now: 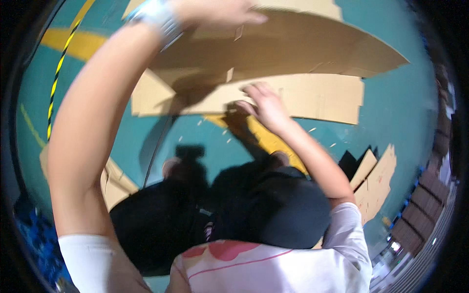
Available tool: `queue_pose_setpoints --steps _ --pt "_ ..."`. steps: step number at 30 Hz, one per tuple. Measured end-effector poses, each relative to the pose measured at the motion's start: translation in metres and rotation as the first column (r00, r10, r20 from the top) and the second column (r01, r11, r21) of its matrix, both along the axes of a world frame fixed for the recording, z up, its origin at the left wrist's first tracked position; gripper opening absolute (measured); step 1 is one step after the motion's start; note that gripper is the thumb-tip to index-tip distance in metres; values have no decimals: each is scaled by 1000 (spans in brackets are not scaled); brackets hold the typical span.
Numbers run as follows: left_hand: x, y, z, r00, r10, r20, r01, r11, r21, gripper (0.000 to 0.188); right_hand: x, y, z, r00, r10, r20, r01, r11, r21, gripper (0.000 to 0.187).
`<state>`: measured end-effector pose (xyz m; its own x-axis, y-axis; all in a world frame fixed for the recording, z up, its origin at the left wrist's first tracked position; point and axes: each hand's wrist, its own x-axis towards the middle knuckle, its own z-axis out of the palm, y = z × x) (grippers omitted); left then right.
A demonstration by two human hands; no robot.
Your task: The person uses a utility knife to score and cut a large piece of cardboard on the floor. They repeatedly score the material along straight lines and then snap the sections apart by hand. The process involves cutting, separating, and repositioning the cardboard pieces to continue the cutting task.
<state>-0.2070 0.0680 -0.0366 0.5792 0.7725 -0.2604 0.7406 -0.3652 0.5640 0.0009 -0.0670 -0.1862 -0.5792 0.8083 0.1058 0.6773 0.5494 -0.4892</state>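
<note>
A large brown cardboard sheet (293, 46) stands raised and tilted in front of me, with a curved lower edge and small slots. My left hand (217, 12), with a silvery band on the wrist, reaches over its upper part. That hand is smeared by motion, and its grip is hidden. Below the raised sheet lies a lighter cardboard strip (322, 97) on the floor. My right hand (264, 105) is over this strip, thumb and fingers loosely bent and apart, with nothing visible in them.
Green floor (205, 136) carries yellow bands and small cardboard scraps. Black-and-yellow tape (57, 78) runs along the left. More cardboard pieces (376, 188) lie at the right, another piece (117, 183) at the left. Stacked brown bundles (420, 215) stand at the far right.
</note>
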Motion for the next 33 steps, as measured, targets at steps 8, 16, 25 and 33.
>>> queue_pose_setpoints --steps 8,16,25,33 --pt "-9 -7 -5 985 66 158 -37 983 -181 36 -56 57 41 914 -294 -280 230 943 -240 16" --pt "-8 2 12 999 -32 -8 28 961 -274 50 -55 48 48 839 -396 -372 251 890 -380 18" --pt "-2 3 15 996 -55 68 75 932 -354 51 -64 49 52 662 -609 -437 195 702 -685 21" --pt "-1 -10 7 995 -4 99 42 922 -385 58 -60 42 42 475 -777 -413 -112 412 -904 22"
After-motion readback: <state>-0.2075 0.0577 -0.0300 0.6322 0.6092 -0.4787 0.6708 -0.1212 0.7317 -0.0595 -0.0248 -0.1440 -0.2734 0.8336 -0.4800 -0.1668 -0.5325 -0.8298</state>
